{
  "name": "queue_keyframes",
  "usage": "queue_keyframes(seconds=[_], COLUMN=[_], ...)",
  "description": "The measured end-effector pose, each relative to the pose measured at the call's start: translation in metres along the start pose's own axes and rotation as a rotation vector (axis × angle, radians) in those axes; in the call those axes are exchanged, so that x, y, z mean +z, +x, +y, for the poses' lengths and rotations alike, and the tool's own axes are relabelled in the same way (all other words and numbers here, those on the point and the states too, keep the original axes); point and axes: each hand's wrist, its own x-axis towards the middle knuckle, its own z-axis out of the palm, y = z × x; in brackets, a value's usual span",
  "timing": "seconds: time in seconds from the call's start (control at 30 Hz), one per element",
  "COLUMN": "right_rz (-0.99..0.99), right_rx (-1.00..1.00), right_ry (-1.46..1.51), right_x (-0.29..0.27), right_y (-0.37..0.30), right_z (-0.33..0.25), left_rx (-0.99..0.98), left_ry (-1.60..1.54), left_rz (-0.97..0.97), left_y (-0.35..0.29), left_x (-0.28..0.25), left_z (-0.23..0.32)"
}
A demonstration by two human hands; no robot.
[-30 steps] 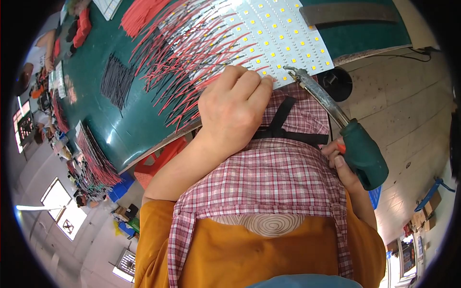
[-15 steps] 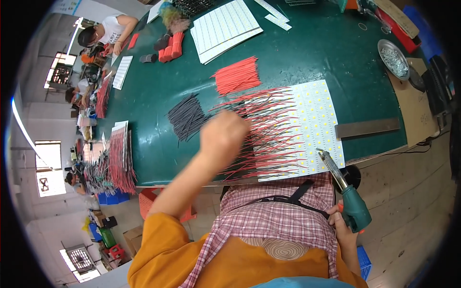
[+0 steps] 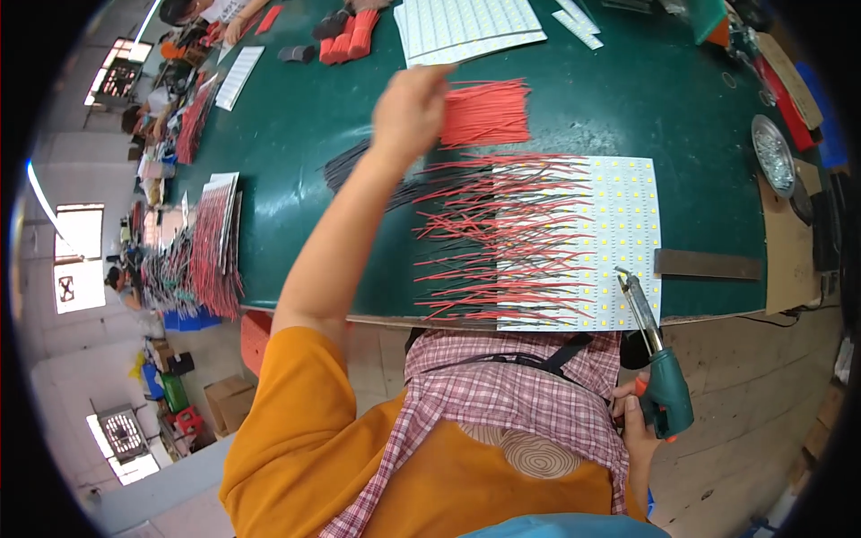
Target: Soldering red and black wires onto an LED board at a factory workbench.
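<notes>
My left hand reaches over the table to the left end of a bundle of red wires. Its fingers are curled, and their tips are hidden, so what they pinch does not show. Partly behind that forearm lies a pile of black wires. My right hand, low at the right, is closed round the green handle of a soldering gun. The gun's metal tip points up over a white LED board, whose left part carries rows of red and black wires.
A dark metal bar lies against the board's right edge. Stacked LED boards stand at the back; a metal dish sits at the right. Wired boards stand at the left table edge. Another person works at the far left.
My left hand has moved away from the board's wires, up to the red wire bundle. The right hand still holds the soldering gun. The whole view has shifted somewhat.
</notes>
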Motion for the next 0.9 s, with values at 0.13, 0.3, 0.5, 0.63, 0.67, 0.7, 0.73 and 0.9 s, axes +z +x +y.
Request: queue_keyframes(seconds=[0.13, 0.3, 0.5, 0.63, 0.67, 0.7, 0.73, 0.9], right_rz=[-0.071, -0.131, -0.073, -0.033, -0.045, -0.058, -0.059, -0.056], right_rx=[0.025, -0.008, -0.024, -0.007, -0.006, -0.004, -0.005, -0.025], right_ry=[0.035, 0.016, -0.02, -0.001, 0.02, 0.041, 0.044, -0.019], right_x=[0.004, 0.005, 0.004, 0.006, 0.006, 0.007, 0.006, 0.004], right_y=[0.015, 0.02, 0.012, 0.007, 0.006, 0.005, 0.005, 0.004], right_z=[-0.001, -0.002, 0.004, 0.006, 0.005, 0.004, 0.005, 0.008], left_rx=[-0.365, -0.337, -0.27, -0.305, -0.379, -0.454, -0.453, -0.422], left_ry=[0.322, 0.323, 0.486, 0.467, 0.474, 0.481, 0.484, 0.476], left_rz=[-0.297, -0.327, -0.361, -0.303, -0.298, -0.294, -0.293, -0.334], left_y=[-0.051, -0.077, -0.066, -0.064, -0.06, -0.058, -0.057, -0.055], left_x=[-0.063, -0.078, -0.078, -0.082, -0.084, -0.084, -0.086, -0.089], left_z=[-0.072, -0.053, -0.041, -0.045, -0.038, -0.034, -0.034, -0.041])
